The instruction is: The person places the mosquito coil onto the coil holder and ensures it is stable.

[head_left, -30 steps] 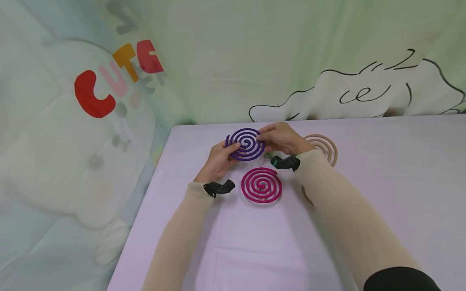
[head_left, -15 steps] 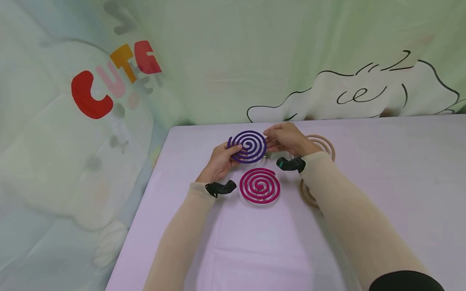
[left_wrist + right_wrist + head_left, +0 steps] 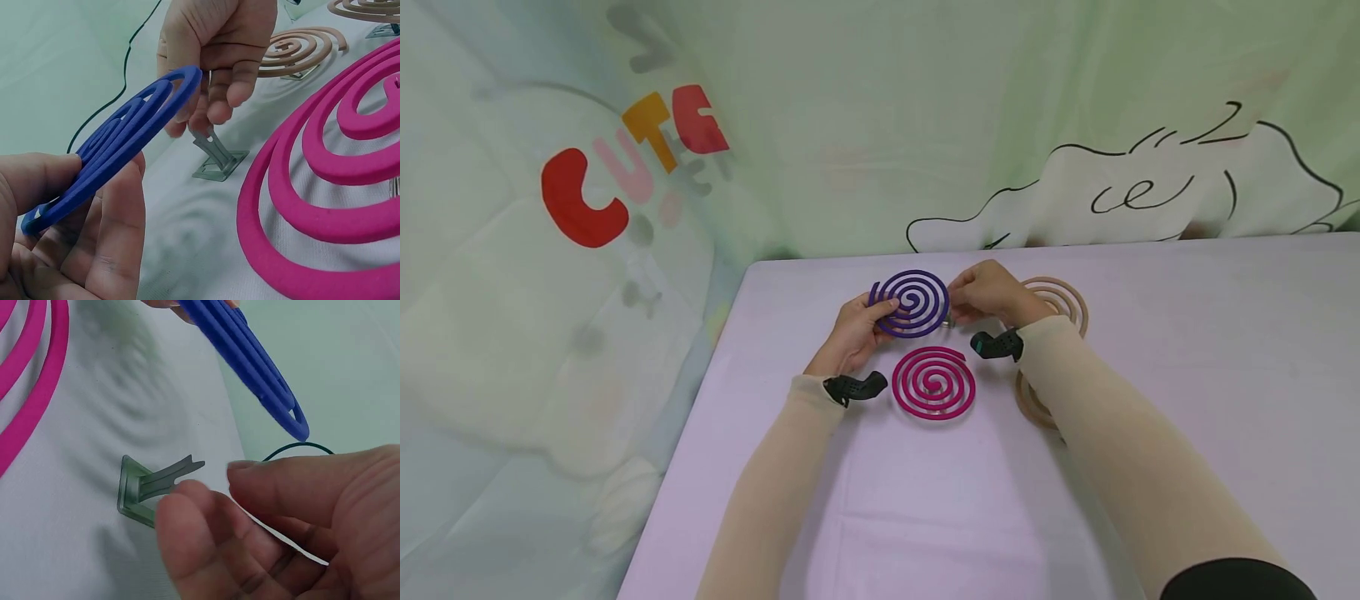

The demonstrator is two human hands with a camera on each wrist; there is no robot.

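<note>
My left hand [image 3: 850, 335] pinches a blue-purple mosquito coil [image 3: 910, 302] by its edge, thumb on top and fingers beneath. The coil is held tilted above the table. My right hand [image 3: 988, 293] is just right of it, fingers bent and thumb apart from the index finger in the right wrist view. Its fingertips are beside the upright prong of a small metal coil stand [image 3: 165, 479]; whether they touch it, I cannot tell. A pink mosquito coil [image 3: 933, 384] lies nearer to me, raised above the cloth.
Two tan coils, a far one [image 3: 1084, 313] and a near one [image 3: 1027, 402], are partly hidden by my right arm. A pale lilac cloth covers the table [image 3: 925, 517]. Behind it hangs a printed curtain [image 3: 850, 125]. A dark cable [image 3: 125, 81] runs beyond the table's edge.
My right hand has let go of the coil's right edge and come down slightly, to beside the stand. The left hand keeps the coil, shifted a little right and nearer.
</note>
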